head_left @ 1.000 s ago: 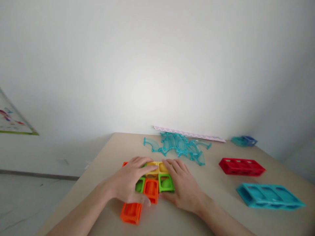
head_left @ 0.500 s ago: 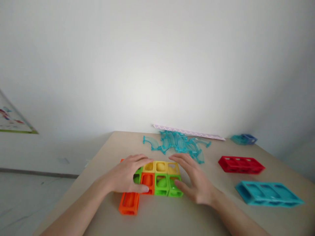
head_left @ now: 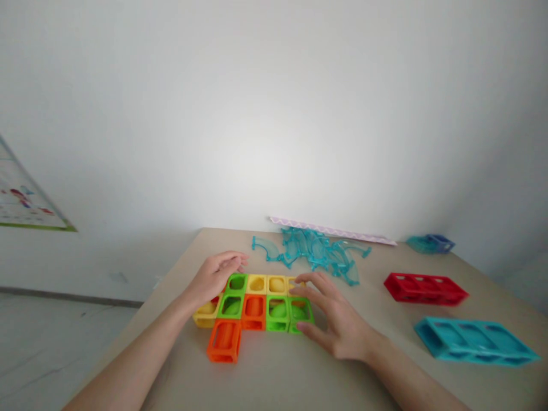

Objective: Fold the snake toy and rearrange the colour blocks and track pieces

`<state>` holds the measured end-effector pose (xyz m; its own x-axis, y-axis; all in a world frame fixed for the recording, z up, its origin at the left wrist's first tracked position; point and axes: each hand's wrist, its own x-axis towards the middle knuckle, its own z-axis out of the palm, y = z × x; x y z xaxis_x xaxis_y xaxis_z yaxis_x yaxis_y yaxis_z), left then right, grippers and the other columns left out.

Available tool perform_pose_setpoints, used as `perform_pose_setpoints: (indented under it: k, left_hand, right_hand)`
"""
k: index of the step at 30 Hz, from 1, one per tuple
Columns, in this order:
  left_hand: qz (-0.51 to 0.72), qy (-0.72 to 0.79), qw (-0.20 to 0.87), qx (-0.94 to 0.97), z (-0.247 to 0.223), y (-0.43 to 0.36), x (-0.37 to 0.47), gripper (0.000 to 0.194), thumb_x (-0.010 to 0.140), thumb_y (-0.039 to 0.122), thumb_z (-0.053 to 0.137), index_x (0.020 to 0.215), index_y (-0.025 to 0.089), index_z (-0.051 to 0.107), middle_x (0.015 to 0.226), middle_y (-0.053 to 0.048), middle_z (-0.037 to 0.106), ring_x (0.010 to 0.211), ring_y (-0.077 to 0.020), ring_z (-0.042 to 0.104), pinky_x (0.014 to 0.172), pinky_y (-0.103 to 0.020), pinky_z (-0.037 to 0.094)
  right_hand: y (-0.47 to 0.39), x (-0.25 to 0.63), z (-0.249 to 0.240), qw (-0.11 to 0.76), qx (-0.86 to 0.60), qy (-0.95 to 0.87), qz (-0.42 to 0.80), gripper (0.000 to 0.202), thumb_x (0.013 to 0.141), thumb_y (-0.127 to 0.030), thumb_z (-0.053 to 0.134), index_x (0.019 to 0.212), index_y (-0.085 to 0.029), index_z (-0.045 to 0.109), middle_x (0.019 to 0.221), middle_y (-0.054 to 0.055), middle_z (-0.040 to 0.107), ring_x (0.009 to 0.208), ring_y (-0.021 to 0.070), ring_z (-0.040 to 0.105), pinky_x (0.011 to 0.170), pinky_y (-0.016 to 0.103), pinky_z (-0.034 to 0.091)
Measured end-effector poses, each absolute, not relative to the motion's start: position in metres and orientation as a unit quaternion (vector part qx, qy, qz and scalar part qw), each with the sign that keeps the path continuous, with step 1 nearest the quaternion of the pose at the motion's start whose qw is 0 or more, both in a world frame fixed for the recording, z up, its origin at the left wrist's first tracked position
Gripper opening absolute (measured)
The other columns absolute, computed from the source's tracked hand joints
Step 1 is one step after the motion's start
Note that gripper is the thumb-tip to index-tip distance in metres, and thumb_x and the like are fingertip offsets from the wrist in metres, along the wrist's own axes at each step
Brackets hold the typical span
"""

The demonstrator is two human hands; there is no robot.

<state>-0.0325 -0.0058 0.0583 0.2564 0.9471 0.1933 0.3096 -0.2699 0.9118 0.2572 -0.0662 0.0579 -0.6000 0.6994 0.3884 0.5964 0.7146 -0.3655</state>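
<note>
Several hollow toy cubes (head_left: 254,311), green, yellow and orange, stand joined on the table, each framing a rounded hollow inside. One orange cube (head_left: 225,339) sticks out toward me at the front left. My left hand (head_left: 216,277) is bent around the far left corner of the group, fingers together behind a green cube. It covers part of that corner, where a bit of red shows. My right hand (head_left: 336,319) curves round the right end, its thumb at the front green cube (head_left: 300,313) and its fingertips on the yellow cube behind.
Translucent teal curved pieces (head_left: 314,248) lie heaped at the back, before a pale patterned strip (head_left: 334,230) by the wall. To the right lie a red three-cube block (head_left: 426,289) and a light-blue one (head_left: 475,341). A dark blue cube (head_left: 440,244) sits in the far right corner.
My left hand has moved from over the cubes to their far left corner, uncovering green and yellow cubes. The group has shifted slightly away from me, with my right hand still at its right end.
</note>
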Motion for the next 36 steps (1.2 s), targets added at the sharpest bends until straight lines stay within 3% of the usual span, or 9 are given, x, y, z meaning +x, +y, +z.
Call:
perform_pose_setpoints:
  k: [5,12,16,19,24,28,32,36]
  left_hand:
    - [0.517,0.455,0.484,0.540,0.053,0.004,-0.033,0.041,0.080,0.048,0.059,0.092,0.010,0.069,0.086,-0.011,0.070,0.072,-0.0182,0.065,0.068,-0.030,0.050]
    - [0.556,0.433,0.497,0.506,0.050,0.004,-0.029,0.033,0.081,0.041,0.059,0.083,0.010,0.069,0.077,-0.008,0.069,0.069,-0.0160,0.063,0.071,-0.029,0.049]
    - [0.500,0.456,0.434,0.595,0.052,0.000,-0.029,0.038,0.087,0.045,0.049,0.092,0.012,0.069,0.083,-0.007,0.070,0.077,-0.0177,0.063,0.074,-0.030,0.048]
    - [0.393,0.456,0.327,0.728,0.057,-0.009,-0.026,0.038,0.086,0.045,0.051,0.105,0.017,0.068,0.101,-0.008,0.068,0.095,-0.0209,0.062,0.086,-0.032,0.046]
    - [0.181,0.432,0.131,0.874,0.060,-0.020,-0.018,0.049,0.084,0.052,0.054,0.125,0.027,0.059,0.120,-0.008,0.062,0.113,-0.0272,0.052,0.100,-0.041,0.037]
    - [0.146,0.438,0.107,0.880,0.058,-0.021,-0.016,0.051,0.087,0.055,0.048,0.130,0.029,0.054,0.122,-0.007,0.062,0.113,-0.0277,0.053,0.098,-0.041,0.037]
    - [0.144,0.434,0.116,0.882,0.059,-0.019,-0.018,0.054,0.087,0.057,0.045,0.131,0.028,0.054,0.122,-0.008,0.063,0.112,-0.0277,0.055,0.097,-0.040,0.038]
    - [0.140,0.432,0.125,0.882,0.060,-0.019,-0.020,0.055,0.088,0.057,0.042,0.134,0.028,0.052,0.123,-0.008,0.063,0.112,-0.0274,0.056,0.096,-0.039,0.038]
  right_hand:
    - [-0.070,0.248,0.057,0.289,-0.346,-0.891,0.050,0.036,0.080,-0.026,0.062,0.115,-0.020,0.056,0.121,0.013,0.051,0.113,0.0283,0.047,0.096,0.047,0.039]
    - [-0.097,0.198,0.050,0.330,-0.311,-0.891,0.003,0.020,0.086,-0.020,0.055,0.106,-0.018,0.060,0.102,0.010,0.060,0.096,0.0246,0.051,0.087,0.043,0.040]
    - [-0.112,0.166,0.033,0.317,-0.259,-0.911,-0.047,0.031,0.088,-0.026,0.055,0.117,-0.015,0.057,0.101,0.011,0.062,0.092,0.0256,0.053,0.080,0.041,0.041]
    - [-0.113,0.151,0.024,0.305,-0.274,-0.910,-0.066,0.035,0.089,-0.029,0.055,0.121,-0.014,0.055,0.092,0.010,0.061,0.083,0.0234,0.054,0.074,0.038,0.042]
    - [-0.108,0.146,0.021,0.306,-0.260,-0.914,-0.058,0.014,0.094,-0.021,0.047,0.100,-0.015,0.059,0.078,0.004,0.057,0.072,0.0182,0.051,0.069,0.032,0.041]
    - [-0.109,0.149,0.022,0.316,-0.234,-0.917,-0.063,0.018,0.093,-0.021,0.048,0.077,-0.017,0.055,0.072,0.002,0.053,0.069,0.0166,0.047,0.067,0.030,0.040]
    - [-0.114,0.155,0.027,0.323,-0.231,-0.916,-0.059,0.020,0.091,-0.030,0.051,0.076,-0.018,0.054,0.076,0.004,0.053,0.073,0.0179,0.048,0.070,0.032,0.042]
    - [-0.116,0.164,0.031,0.326,-0.242,-0.912,-0.059,0.017,0.089,-0.030,0.054,0.075,-0.019,0.054,0.078,0.005,0.053,0.074,0.0189,0.050,0.073,0.034,0.043]
